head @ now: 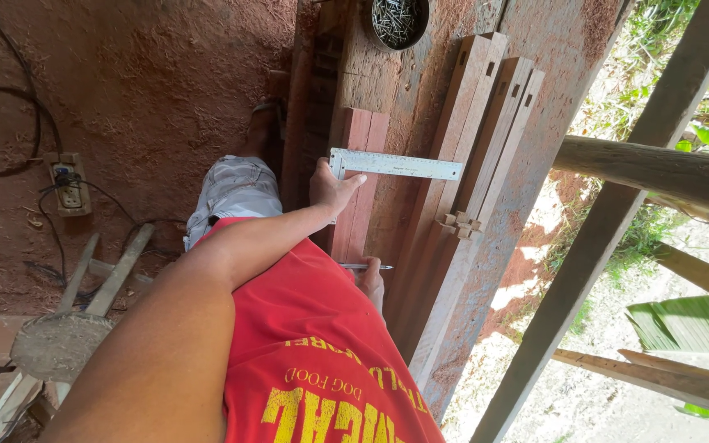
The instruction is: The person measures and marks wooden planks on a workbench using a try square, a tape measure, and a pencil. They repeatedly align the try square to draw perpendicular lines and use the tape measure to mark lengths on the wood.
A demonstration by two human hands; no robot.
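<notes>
My left hand (331,190) grips the corner of a metal framing square (395,165), whose long arm lies across two reddish wooden boards (360,148) on a workbench (387,82). Its short arm runs down the boards' left edge under my palm. My right hand (370,277), mostly hidden by my red shirt, holds a pencil (366,267) pointing right, close to the near end of the same boards.
Several mortised wooden posts (486,139) lie to the right on the bench. A round tin of nails (395,20) sits at the far end. A power strip (67,184) with cables lies on the dirt floor at left. A stool (59,344) stands lower left.
</notes>
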